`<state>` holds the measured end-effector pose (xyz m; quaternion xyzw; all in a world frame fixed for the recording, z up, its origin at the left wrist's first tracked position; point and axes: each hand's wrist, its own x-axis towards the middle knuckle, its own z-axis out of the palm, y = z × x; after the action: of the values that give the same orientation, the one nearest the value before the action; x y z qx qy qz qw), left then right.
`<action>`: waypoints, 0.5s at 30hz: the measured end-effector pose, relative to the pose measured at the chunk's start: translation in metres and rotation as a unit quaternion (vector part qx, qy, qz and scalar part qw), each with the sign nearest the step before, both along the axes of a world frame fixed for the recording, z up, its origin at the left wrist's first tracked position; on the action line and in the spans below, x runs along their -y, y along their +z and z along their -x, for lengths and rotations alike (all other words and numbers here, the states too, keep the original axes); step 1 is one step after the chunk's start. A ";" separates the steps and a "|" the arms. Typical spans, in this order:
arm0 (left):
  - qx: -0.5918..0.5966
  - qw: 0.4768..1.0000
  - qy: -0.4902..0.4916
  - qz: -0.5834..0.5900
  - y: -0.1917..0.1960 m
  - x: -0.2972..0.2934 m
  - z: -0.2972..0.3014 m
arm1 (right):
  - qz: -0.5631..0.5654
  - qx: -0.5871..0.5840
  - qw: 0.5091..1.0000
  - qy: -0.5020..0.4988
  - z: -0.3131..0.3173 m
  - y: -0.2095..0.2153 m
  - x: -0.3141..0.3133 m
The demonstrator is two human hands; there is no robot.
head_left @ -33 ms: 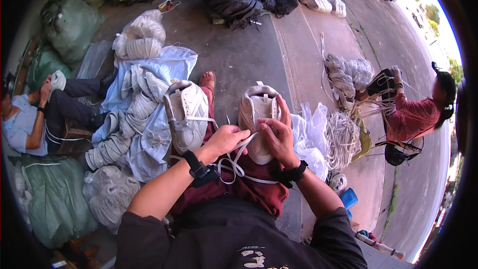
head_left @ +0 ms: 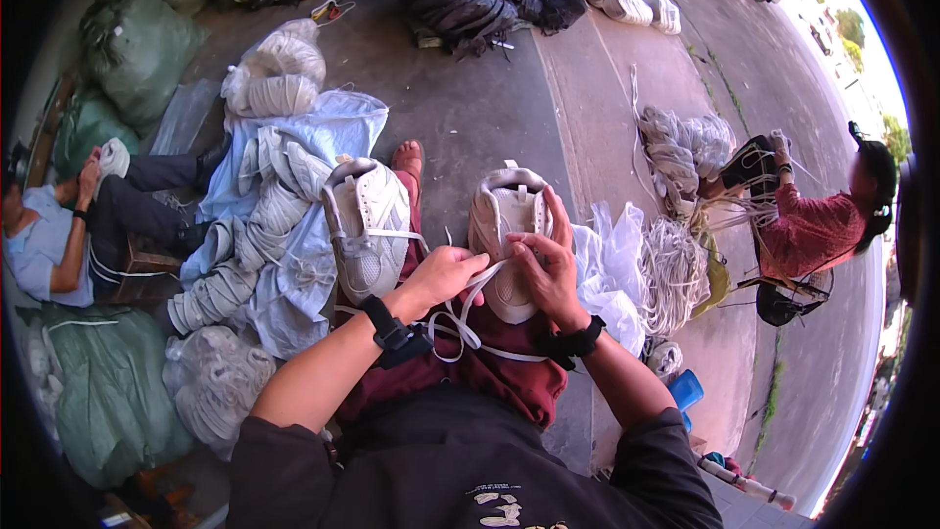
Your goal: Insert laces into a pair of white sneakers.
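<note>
Two white-and-beige sneakers rest over my lap, toes toward me. My left hand (head_left: pixel 450 274) pinches a flat white shoelace (head_left: pixel 468 335) beside the toe of the right sneaker (head_left: pixel 511 296). At the front of that shoe's tongue, my right hand (head_left: pixel 550 279) is closed on the same lace with thumb and forefinger, its other fingers along the shoe's side. Loose lace loops hang below my left hand over my dark red trousers. The left sneaker (head_left: pixel 370 211) has a lace across its lower eyelets and is touched by neither hand. The exact lace ends between my fingertips are hidden.
Stacked pale shoes (head_left: pixel 279 220) lie on a blue sheet (head_left: pixel 348 118) to the left, near green sacks (head_left: pixel 113 397). Right of me are clear plastic bags (head_left: pixel 609 260) and a bundle of white laces (head_left: pixel 674 269). People sit working at left (head_left: pixel 44 245) and right (head_left: pixel 813 216).
</note>
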<state>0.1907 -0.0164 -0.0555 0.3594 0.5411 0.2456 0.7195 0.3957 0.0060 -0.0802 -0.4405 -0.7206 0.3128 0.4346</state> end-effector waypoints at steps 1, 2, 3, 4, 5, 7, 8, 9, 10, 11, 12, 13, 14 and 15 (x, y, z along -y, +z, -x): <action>-0.025 0.999 -0.039 -0.015 0.001 -0.001 0.001 | 0.003 -0.007 1.000 0.002 0.001 0.000 0.000; -0.048 0.995 -0.079 -0.030 0.001 -0.002 0.001 | 0.003 -0.006 1.000 0.002 0.000 0.001 0.001; -0.061 0.992 -0.102 -0.048 0.001 -0.004 0.000 | 0.002 -0.002 1.000 0.002 0.000 0.001 0.001; -0.060 0.992 -0.102 -0.049 -0.001 -0.004 -0.002 | 0.001 0.002 1.000 0.003 -0.001 0.003 0.001; -0.067 0.991 -0.098 -0.064 -0.003 -0.004 -0.003 | 0.002 0.002 1.000 0.004 0.001 0.004 0.002; -0.073 0.990 -0.093 -0.079 -0.006 -0.003 -0.003 | 0.008 0.015 1.000 0.003 0.005 0.008 0.004; -0.056 0.989 -0.088 -0.104 -0.007 -0.002 -0.004 | 0.008 0.015 1.000 0.003 0.005 0.009 0.004; -0.038 0.988 -0.082 -0.128 -0.008 -0.002 -0.004 | 0.008 0.016 1.000 0.002 0.005 0.009 0.004; -0.038 0.988 -0.082 -0.128 -0.008 -0.001 -0.005 | 0.008 0.017 1.000 0.000 0.005 0.009 0.004; -0.043 0.986 -0.078 -0.139 -0.007 -0.001 -0.006 | 0.008 0.017 1.000 0.000 0.005 0.008 0.004; -0.049 0.985 -0.073 -0.150 -0.007 -0.001 -0.007 | 0.004 0.015 1.000 0.002 0.004 0.007 0.003; -0.049 0.985 -0.074 -0.150 -0.010 -0.002 -0.008 | 0.000 0.012 1.000 0.004 0.003 0.006 0.002; -0.083 0.974 -0.100 -0.184 -0.013 -0.002 -0.009 | 0.000 0.012 1.000 0.004 0.003 0.004 0.001; -0.116 0.961 -0.125 -0.217 -0.016 -0.001 -0.010 | 0.003 0.000 1.000 0.010 0.002 0.002 0.000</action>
<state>0.2003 -0.0150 -0.0711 0.5975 0.5055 0.2217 0.5816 0.3938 0.0059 -0.0785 -0.4351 -0.7239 0.3192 0.4299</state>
